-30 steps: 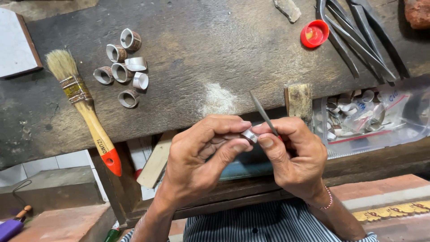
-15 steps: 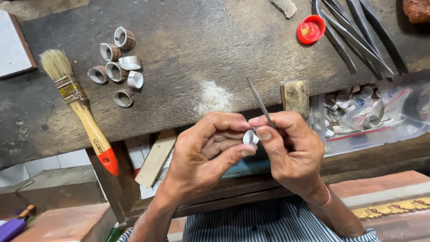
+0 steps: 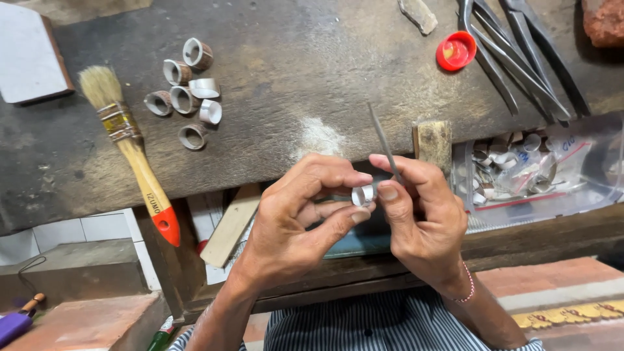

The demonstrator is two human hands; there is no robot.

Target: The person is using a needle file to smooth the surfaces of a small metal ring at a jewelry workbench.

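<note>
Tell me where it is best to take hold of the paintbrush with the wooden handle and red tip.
Grip the wooden-handled paintbrush at mid-handle, coming from above: it lies flat on the dark workbench, bristles away, red tip overhanging the near edge. Fingers fit either side of the bare shaft.

The left hand (image 3: 296,224) pinches a small silver ring (image 3: 363,194) between thumb and fingers. The right hand (image 3: 422,218) touches it from the other side, gripping a thin file (image 3: 383,140) that points up and away from the ring.
</note>
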